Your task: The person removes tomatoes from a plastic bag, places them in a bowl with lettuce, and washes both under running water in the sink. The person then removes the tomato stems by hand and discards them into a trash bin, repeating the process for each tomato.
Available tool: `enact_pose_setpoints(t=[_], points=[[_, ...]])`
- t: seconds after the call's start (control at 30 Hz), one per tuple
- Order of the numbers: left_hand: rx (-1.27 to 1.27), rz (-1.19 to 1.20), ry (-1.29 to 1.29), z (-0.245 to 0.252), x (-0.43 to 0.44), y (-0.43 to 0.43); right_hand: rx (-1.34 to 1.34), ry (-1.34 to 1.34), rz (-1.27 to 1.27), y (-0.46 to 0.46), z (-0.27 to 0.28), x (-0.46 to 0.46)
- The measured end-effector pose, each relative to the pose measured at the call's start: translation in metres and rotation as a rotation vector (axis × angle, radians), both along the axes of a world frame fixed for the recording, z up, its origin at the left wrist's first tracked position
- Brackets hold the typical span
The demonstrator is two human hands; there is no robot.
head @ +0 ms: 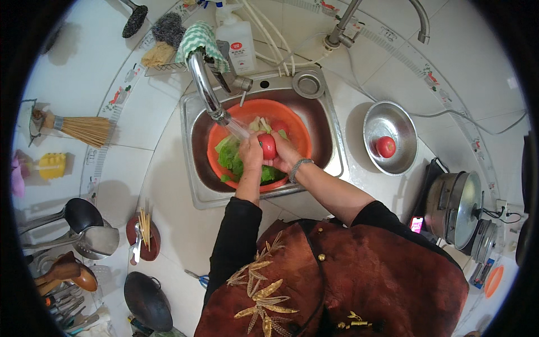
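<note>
Both of my hands hold one red tomato [267, 146] between them, over an orange plastic basin [299, 126] that sits in the steel sink [187, 168]. My left hand [251, 152] grips its left side, and my right hand [286, 152] cups it from the right and below. Water runs from the chrome faucet [205, 86] beside my left hand. Green leafy vegetables [229, 155] lie in the basin, with another red tomato [279, 126] partly hidden behind my hands. A further tomato [385, 146] rests in a metal bowl [391, 116] right of the sink.
Behind the sink stand a white spray bottle [238, 44] and a second faucet [337, 36]. Pots [448, 206] and a phone [416, 224] are at the right. At the left are a dish with chopsticks [153, 244], a black wok [147, 301], scissors [202, 279] and hanging ladles [84, 215].
</note>
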State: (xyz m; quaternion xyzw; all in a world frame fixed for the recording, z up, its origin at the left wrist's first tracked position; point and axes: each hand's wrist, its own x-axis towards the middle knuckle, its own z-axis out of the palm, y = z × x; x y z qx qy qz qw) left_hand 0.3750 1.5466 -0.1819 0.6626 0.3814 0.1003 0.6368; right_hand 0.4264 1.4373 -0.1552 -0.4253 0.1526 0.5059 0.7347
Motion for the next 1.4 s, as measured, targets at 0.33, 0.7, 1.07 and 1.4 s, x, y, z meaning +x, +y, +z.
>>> enact_pose_setpoints(t=[0.33, 0.7, 1.07, 1.4], points=[[0.452, -0.14, -0.249, 0.014, -0.023, -0.002, -0.138, -0.119, 0.076, -0.019, -0.004, 0.036], [0.522, -0.302, -0.274, 0.05, -0.01, -0.036, -0.047, -0.139, -0.03, -0.039, 0.007, 0.038], [0.303, -0.425, -0.268, 0.038, -0.01, -0.031, -0.035, -0.173, 0.066, -0.051, 0.009, 0.039], [0.197, -0.3, -0.377, 0.049, -0.014, -0.042, 0.049, -0.214, 0.055, -0.056, 0.029, 0.055]])
